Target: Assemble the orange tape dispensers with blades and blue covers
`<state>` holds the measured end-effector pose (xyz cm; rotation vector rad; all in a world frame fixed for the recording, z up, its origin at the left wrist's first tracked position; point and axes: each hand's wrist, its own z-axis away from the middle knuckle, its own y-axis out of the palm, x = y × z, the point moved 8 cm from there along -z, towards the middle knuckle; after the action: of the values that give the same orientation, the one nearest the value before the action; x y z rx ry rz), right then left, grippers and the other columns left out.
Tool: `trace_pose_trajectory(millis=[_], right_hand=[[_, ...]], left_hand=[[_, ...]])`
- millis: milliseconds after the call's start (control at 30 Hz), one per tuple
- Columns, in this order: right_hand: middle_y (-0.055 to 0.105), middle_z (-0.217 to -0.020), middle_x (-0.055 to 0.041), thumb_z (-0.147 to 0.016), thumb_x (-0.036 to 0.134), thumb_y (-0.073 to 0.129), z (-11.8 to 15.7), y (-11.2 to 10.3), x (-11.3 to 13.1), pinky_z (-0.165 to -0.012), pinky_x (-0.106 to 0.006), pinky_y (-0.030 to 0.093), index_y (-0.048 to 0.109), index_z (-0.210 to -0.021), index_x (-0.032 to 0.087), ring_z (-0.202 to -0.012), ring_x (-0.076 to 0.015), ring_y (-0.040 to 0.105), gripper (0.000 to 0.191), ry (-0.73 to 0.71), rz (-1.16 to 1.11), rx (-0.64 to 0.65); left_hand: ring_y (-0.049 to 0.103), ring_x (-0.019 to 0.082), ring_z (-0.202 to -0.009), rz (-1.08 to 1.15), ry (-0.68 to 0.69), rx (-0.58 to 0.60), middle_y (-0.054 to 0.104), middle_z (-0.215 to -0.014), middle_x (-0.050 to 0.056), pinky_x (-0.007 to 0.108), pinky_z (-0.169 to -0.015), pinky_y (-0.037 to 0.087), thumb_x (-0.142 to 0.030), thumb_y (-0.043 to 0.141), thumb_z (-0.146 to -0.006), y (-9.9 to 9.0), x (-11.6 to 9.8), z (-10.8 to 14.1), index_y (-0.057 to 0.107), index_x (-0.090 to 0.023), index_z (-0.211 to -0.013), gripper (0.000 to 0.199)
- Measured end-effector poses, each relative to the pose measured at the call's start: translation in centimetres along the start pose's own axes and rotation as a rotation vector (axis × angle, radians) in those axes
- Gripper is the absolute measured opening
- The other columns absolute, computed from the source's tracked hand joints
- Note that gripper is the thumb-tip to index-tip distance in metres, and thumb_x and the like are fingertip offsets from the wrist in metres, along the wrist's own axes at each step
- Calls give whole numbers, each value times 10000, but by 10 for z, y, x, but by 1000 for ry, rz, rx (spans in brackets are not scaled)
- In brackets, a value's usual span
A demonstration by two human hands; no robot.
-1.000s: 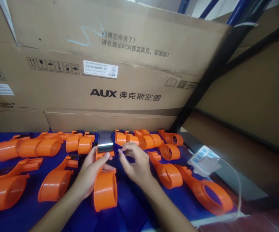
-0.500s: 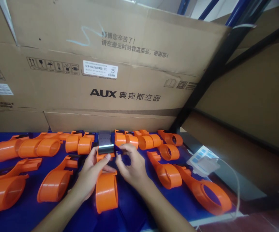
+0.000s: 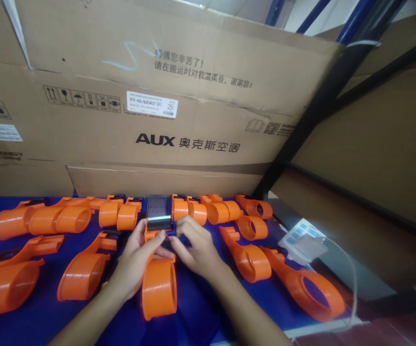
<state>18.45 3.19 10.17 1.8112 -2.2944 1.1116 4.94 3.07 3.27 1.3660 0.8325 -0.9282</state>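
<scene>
In the middle of the head view, my left hand (image 3: 141, 257) is closed around an orange tape dispenser (image 3: 159, 288), thumb on top near its head. The dispenser's round hub points toward me. A toothed metal blade (image 3: 159, 221) and a dark flap stand at its far end. My right hand (image 3: 196, 245) is at the right side of that head, thumb and forefinger pinched at a small dark blue part (image 3: 172, 229). Its other fingers are curled, and what exactly lies between the fingertips is partly hidden.
Several more orange tape dispensers (image 3: 81, 276) lie on the blue tabletop (image 3: 117, 327) left, right and behind. A white power adapter (image 3: 307, 242) with a cable sits at the right edge. A large cardboard box (image 3: 193, 115) stands behind, beside a dark rack post (image 3: 301, 129).
My right hand's thumb and forefinger have closed together against the side of the dispenser's head. My left hand keeps the same hold. The view has shifted slightly.
</scene>
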Motion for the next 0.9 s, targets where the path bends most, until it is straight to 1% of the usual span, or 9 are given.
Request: trace_pose_trajectory(millis=[300, 433, 500, 567, 633, 700, 800, 867, 900], right_hand=[[576, -877, -41, -979, 226, 588, 0, 5, -4, -719, -306, 475, 482, -851, 232, -798, -183, 555, 166, 31, 12, 119], [568, -876, -35, -971, 240, 579, -3, 2, 0, -741, -325, 473, 468, -863, 238, -812, -195, 545, 155, 84, -5, 150], [562, -904, -42, -956, 260, 588, -4, -1, 3, -766, -341, 480, 467, -863, 239, -847, -207, 545, 153, 95, -56, 145], [548, -920, -44, -946, 311, 590, -4, -7, 2, -776, -350, 490, 468, -871, 240, -864, -213, 544, 160, 122, -158, 72], [553, -937, -42, -963, 373, 566, -3, -13, -6, -788, -350, 500, 494, -937, 241, -880, -213, 557, 152, 208, -286, -31], [587, -979, -44, -993, 411, 526, 0, -9, -18, -834, -357, 513, 528, -1099, 250, -933, -215, 591, 193, 344, -429, -56], [637, -1045, -53, -1005, 455, 512, 5, 13, -26, -877, -374, 534, 513, -1303, 268, -997, -225, 634, 352, 510, -648, 78], [648, -1081, -63, -988, 499, 526, 7, 25, -25, -811, -357, 556, 531, -1299, 263, -977, -229, 647, 391, 577, -780, 136], [649, -1088, -65, -977, 516, 538, 8, 27, -26, -767, -339, 558, 541, -1269, 259, -954, -224, 651, 389, 606, -826, 127]], left_hand=[[785, 243, -712, 1, -21, -9, 768, -879, 25, 353, -701, 643, -382, 804, -824, -2, 2, 0, 553, -219, -1147, 440], [775, 230, -662, 61, -36, -16, 769, -861, 28, 304, -635, 619, -346, 850, -767, -2, 1, -1, 592, -207, -1110, 451], [768, 237, -637, 119, -76, -7, 761, -811, 25, 294, -589, 601, -325, 863, -744, -1, 3, -1, 599, -205, -1094, 455], [768, 257, -636, 167, -128, 16, 759, -812, 29, 306, -556, 593, -311, 861, -737, 0, 5, 0, 593, -211, -1075, 443], [770, 272, -643, 194, -174, 49, 768, -876, 46, 336, -549, 598, -304, 843, -754, 2, 7, 2, 586, -217, -1068, 415], [769, 272, -638, 213, -229, 82, 777, -939, 71, 366, -570, 610, -293, 817, -783, 6, 8, 5, 585, -215, -1084, 388], [776, 282, -670, 238, -335, 138, 784, -970, 113, 398, -625, 623, -279, 791, -812, 12, 15, 9, 581, -208, -1166, 418], [777, 285, -686, 236, -362, 186, 784, -982, 139, 394, -630, 621, -286, 787, -819, 16, 18, 11, 566, -204, -1247, 488], [775, 280, -683, 226, -353, 202, 784, -980, 142, 388, -628, 619, -288, 790, -819, 17, 18, 11, 551, -209, -1297, 541]])
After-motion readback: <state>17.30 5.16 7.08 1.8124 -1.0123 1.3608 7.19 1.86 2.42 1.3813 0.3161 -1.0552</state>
